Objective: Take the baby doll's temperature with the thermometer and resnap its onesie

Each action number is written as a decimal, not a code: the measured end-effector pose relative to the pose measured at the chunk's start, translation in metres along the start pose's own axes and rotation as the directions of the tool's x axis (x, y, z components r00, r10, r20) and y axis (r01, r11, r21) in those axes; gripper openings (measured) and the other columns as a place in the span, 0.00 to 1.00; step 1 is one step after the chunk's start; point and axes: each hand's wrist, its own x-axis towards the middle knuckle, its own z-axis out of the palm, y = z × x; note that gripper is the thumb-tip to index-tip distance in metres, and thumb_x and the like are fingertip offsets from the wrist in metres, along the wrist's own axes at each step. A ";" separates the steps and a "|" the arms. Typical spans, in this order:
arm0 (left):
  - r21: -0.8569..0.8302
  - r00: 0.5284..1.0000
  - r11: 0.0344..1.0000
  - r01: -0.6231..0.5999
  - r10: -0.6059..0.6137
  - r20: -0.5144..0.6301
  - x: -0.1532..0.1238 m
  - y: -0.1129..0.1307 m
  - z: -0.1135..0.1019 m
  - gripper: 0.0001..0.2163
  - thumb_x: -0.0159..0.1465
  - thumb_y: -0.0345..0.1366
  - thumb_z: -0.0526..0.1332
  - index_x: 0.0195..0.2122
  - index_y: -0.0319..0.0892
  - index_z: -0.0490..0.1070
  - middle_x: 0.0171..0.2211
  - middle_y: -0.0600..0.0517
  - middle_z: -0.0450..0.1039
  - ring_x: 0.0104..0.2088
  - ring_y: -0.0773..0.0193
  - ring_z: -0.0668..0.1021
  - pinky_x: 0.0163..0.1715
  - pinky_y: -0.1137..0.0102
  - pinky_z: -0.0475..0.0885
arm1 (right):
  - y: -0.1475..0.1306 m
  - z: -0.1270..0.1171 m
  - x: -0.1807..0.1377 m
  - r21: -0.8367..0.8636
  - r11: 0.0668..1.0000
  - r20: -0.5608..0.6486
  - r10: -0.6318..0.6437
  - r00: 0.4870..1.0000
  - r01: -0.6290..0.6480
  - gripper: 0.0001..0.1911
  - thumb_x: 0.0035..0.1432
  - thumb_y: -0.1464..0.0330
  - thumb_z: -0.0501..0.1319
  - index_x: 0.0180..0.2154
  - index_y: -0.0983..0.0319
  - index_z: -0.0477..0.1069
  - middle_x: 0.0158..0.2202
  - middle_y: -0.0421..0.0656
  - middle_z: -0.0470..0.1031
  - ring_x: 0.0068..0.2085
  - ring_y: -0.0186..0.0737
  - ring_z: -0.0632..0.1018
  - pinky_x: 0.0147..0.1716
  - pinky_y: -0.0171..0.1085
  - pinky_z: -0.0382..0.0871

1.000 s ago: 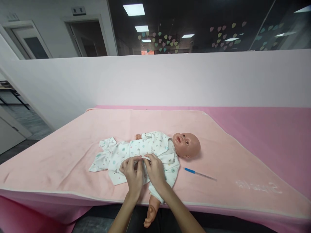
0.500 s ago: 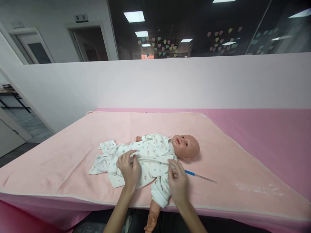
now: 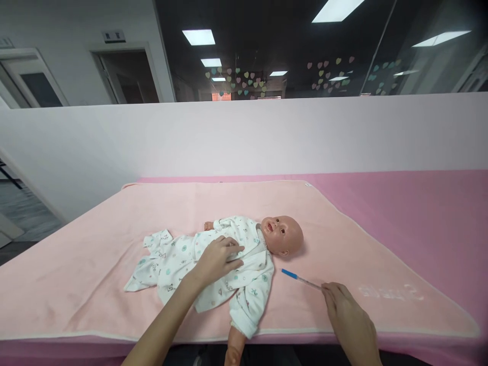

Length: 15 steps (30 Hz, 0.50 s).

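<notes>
A baby doll (image 3: 284, 235) lies on its back on a peach blanket (image 3: 114, 229), head to the right, dressed in a white printed garment (image 3: 171, 259). My left hand (image 3: 219, 256) rests flat on the doll's chest with its fingers stretched out. A thin thermometer with a blue end (image 3: 301, 278) lies on the blanket just right of the doll. My right hand (image 3: 348, 317) has its fingertips pinched together on the thermometer's clear end. One bare doll hand (image 3: 233, 352) hangs over the near edge.
The blanket covers a table with a pink cloth (image 3: 419, 213) that runs on to the right. A white partition wall (image 3: 244, 137) stands behind the table, with dark glass above it. Floor and doorways show at the far left.
Both hands were together on the garment's front. The right hand then left the doll and travelled right to the thermometer's end. The left hand slid up to lie flat on the chest.
</notes>
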 end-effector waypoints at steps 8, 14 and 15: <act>0.120 0.927 0.919 0.375 -0.373 -0.041 0.050 -0.062 -0.030 0.16 0.64 0.38 0.44 0.32 0.37 0.69 0.28 0.49 0.72 0.28 0.63 0.72 0.27 0.72 0.63 | -0.008 -0.050 0.006 0.269 0.963 -0.114 0.013 0.993 0.018 0.17 0.59 0.58 0.47 0.36 0.58 0.70 0.35 0.41 0.76 0.30 0.38 0.76 0.28 0.35 0.67; 0.291 0.958 0.913 0.285 -0.262 -0.117 0.089 -0.068 -0.068 0.16 0.65 0.39 0.44 0.47 0.37 0.63 0.37 0.41 0.72 0.37 0.55 0.73 0.34 0.66 0.63 | -0.083 -0.085 0.041 0.403 0.886 -0.302 -0.106 0.947 0.228 0.14 0.60 0.63 0.48 0.41 0.60 0.69 0.35 0.43 0.76 0.31 0.38 0.75 0.29 0.34 0.65; 0.322 0.966 0.911 0.257 -0.231 -0.117 0.091 -0.061 -0.071 0.16 0.65 0.40 0.44 0.47 0.38 0.63 0.37 0.41 0.72 0.37 0.54 0.73 0.34 0.66 0.63 | -0.098 -0.083 0.050 0.401 0.879 -0.297 -0.143 0.944 0.260 0.14 0.60 0.65 0.48 0.43 0.60 0.68 0.37 0.45 0.76 0.33 0.39 0.75 0.30 0.34 0.65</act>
